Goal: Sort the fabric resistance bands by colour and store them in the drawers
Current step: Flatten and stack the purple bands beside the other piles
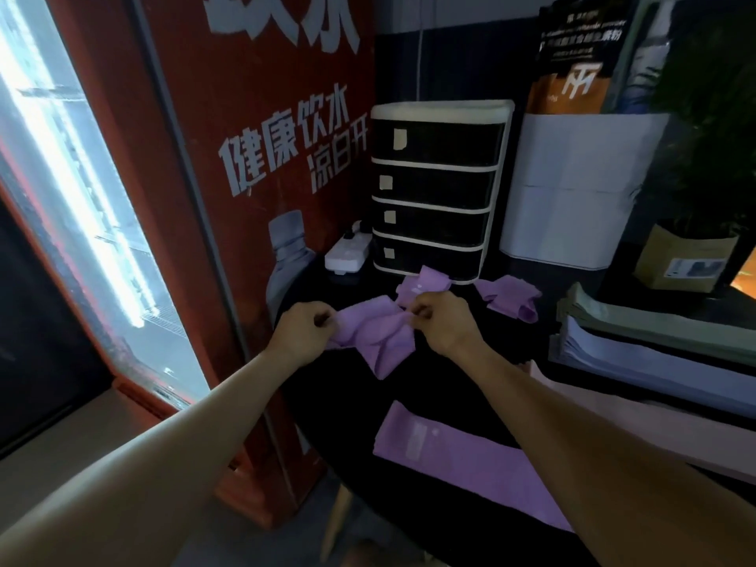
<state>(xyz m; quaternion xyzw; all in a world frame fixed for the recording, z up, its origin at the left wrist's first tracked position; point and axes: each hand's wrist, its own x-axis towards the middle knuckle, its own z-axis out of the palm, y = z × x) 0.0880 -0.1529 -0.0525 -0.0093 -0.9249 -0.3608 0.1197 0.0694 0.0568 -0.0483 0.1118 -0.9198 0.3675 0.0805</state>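
Right in front of the drawer unit [437,190], a crumpled purple band [374,333] is held up between both hands: the left hand [300,329] pinches its left end with curled fingers, the right hand [444,321] pinches its right side. Two more bunched purple bands [509,298] lie at the foot of the drawer unit, one just behind the right hand. Another purple band [442,456] lies flat well nearer than the drawer unit, partly under the right forearm. All four drawers are closed. Right of the drawer unit stands a white box [572,190]; nearer, a stack of green, pale blue and pink bands [654,349]. Left of the unit lies a white power strip [347,251], beside a red cooler [229,198].
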